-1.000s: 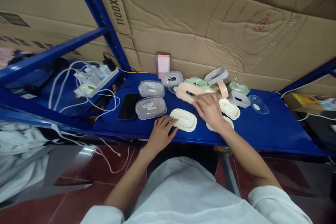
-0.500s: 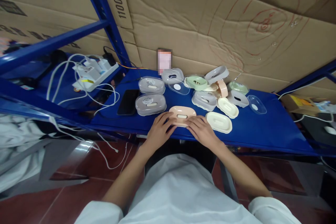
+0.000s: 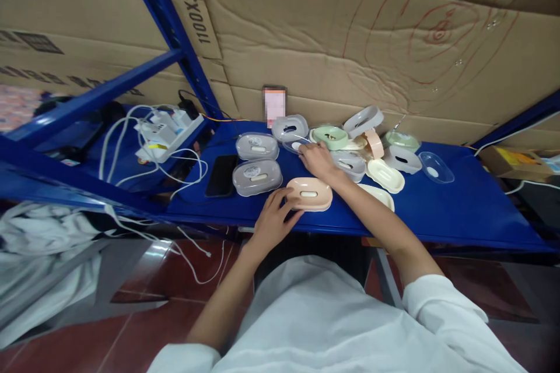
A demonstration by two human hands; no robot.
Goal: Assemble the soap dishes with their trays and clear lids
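A peach oval soap dish [image 3: 310, 191] with a small pale bar in its middle sits near the table's front edge. My left hand [image 3: 276, 215] grips its left end, thumb at the front and fingers along the side. Farther back, my right hand [image 3: 318, 158] stretches over to a clear plastic lid [image 3: 294, 141] bearing a round white label. Its fingers are spread at the lid's right side and partly cover it. Just behind those fingers stands a green soap dish [image 3: 331, 136]. My right forearm passes over a cream tray [image 3: 381, 197], hiding part of it.
Two lidded grey soap dishes [image 3: 257, 177] and a black phone [image 3: 221, 176] lie to the left. Grey, cream and peach parts and another clear lid [image 3: 436, 168] are at the right. A screen [image 3: 275, 106] leans against the cardboard [image 3: 280, 29]. A power strip [image 3: 172, 140] trails white cables.
My right hand has left the peach soap dish and reached back to the clear lid. My left hand stays on the dish. The view has shifted slightly.
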